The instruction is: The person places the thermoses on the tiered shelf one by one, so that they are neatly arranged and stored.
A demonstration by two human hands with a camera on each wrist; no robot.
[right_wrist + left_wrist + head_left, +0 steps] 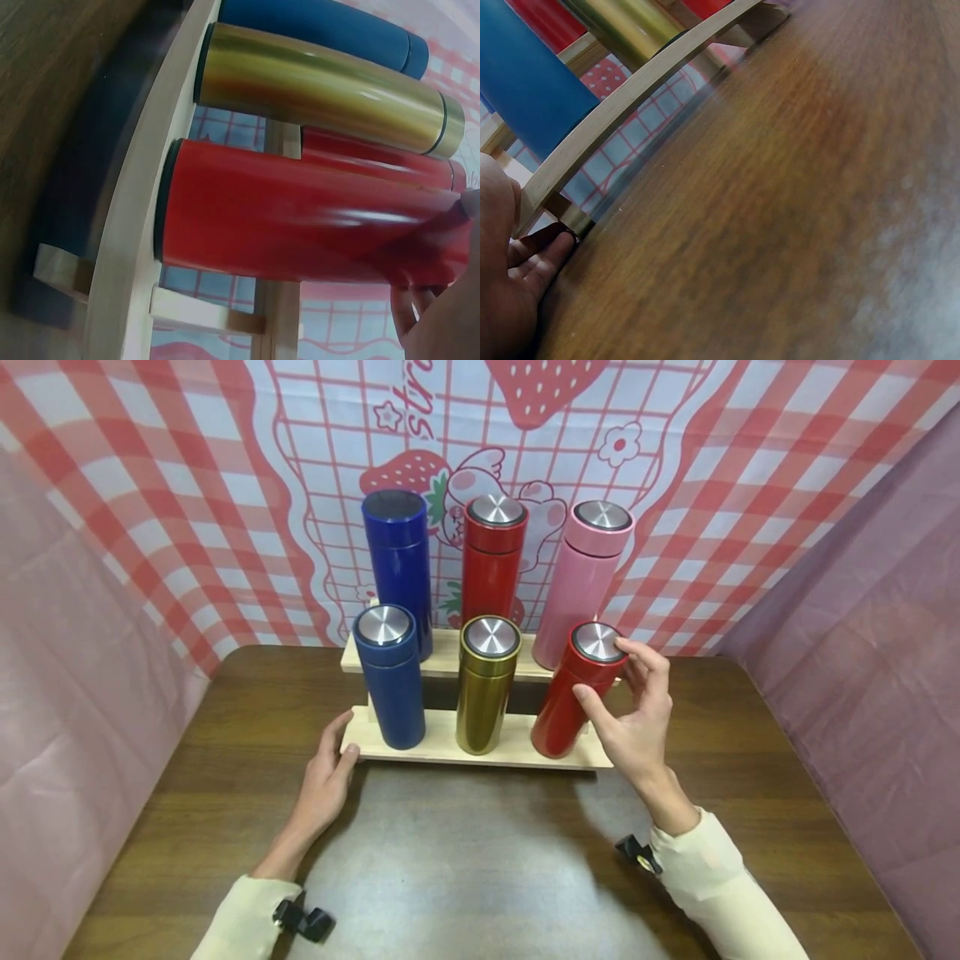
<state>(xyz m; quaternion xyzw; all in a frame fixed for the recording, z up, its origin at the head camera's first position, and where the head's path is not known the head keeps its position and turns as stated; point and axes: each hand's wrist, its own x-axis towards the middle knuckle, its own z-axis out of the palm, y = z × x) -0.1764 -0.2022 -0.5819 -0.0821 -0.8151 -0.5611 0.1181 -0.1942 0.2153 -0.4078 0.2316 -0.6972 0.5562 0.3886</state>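
A two-tier wooden rack (442, 729) carries thermos bottles on both shelves. At the right end of its lower shelf, a red thermos bottle (561, 714) stands with its base on the board. My right hand (637, 727) holds that bottle near its lid, thumb in front and fingers on the far right side. In the right wrist view, the red bottle's dark base (166, 202) meets the shelf. My left hand (326, 781) grips the left end of the lower shelf, and in the left wrist view its fingers (546, 262) reach beneath the board.
Beside the held bottle on the lower shelf stand a gold bottle (480, 706) and a blue bottle (395, 702). Behind them on the upper shelf are a dark blue bottle (401, 568), another red bottle (491, 577) and a pink bottle (577, 585). A checked cloth (300, 410) hangs behind the wooden table (450, 860).
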